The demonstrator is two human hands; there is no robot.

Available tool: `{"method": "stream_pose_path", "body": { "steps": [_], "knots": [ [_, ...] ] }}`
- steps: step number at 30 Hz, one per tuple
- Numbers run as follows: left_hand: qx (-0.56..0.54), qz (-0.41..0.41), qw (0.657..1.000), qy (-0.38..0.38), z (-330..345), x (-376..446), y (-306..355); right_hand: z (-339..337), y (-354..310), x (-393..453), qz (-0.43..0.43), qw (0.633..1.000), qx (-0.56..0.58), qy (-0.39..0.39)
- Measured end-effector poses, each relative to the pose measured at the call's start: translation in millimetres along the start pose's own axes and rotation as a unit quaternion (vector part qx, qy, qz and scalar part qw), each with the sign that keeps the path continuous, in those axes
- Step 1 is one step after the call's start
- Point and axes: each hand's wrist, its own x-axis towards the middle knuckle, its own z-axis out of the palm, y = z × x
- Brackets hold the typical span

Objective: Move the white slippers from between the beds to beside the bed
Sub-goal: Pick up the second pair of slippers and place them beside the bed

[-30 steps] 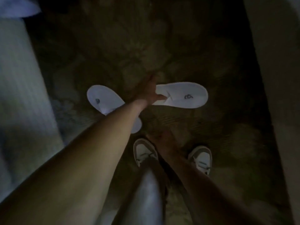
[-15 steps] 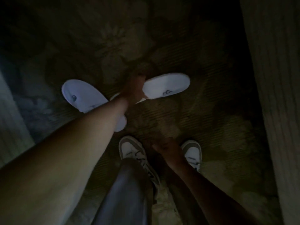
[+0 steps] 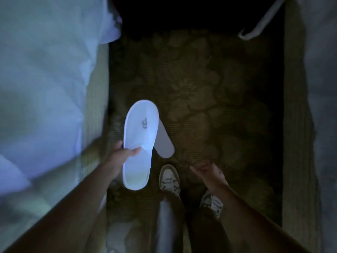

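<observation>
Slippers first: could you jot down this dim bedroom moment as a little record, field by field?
place: patterned carpet between two beds
left bed: white bedding, at the left edge of the view
right bed: at the right edge
left hand: pinching the top slipper at its opening
second slipper: partly hidden behind the top one; whether it is held too cannot be told
right hand: empty, fingers loosely open
sneakers: on the person's feet
light: very dim
</observation>
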Motion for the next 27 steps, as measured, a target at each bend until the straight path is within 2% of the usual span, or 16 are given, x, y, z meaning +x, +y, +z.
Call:
{"method": "stream_pose_path", "body": {
  "steps": [4, 9, 14, 18, 20, 24, 27],
  "knots": [
    [-0.119, -0.012, 0.993, 0.021, -34.4, -26.2, -58.0, 2.3, -31.7, -1.1, -0.033, 0.991, -0.127, -0.003],
    [-0.227, -0.019, 0.973, 0.028, -24.5, -31.0, -124.8, 26.6, -66.8, 17.3, -0.064, 0.975, -0.212, -0.024],
    [-0.261, -0.050, 0.963, 0.045, -5.1, 10.2, -195.4, 95.4, -70.0, 70.7, -0.130, 0.969, -0.209, 0.039],
    [-0.285, -0.042, 0.958, 0.000, 10.2, 49.2, -240.9, 158.0, -42.9, 152.2, -0.217, 0.931, -0.275, 0.100],
    [-0.316, -0.042, 0.948, 0.003, 16.9, 66.2, -256.9, 180.1, -37.6, 178.8, -0.204, 0.929, -0.276, 0.134],
    [-0.345, -0.030, 0.938, 0.008, 23.5, 91.9, -278.3, 209.2, -52.4, 174.7, -0.153, 0.921, -0.272, 0.234],
    [-0.343, -0.020, 0.939, 0.002, 22.1, 102.9, -282.3, 216.0, -53.0, 179.0, -0.129, 0.920, -0.256, 0.266]
  ]
}}
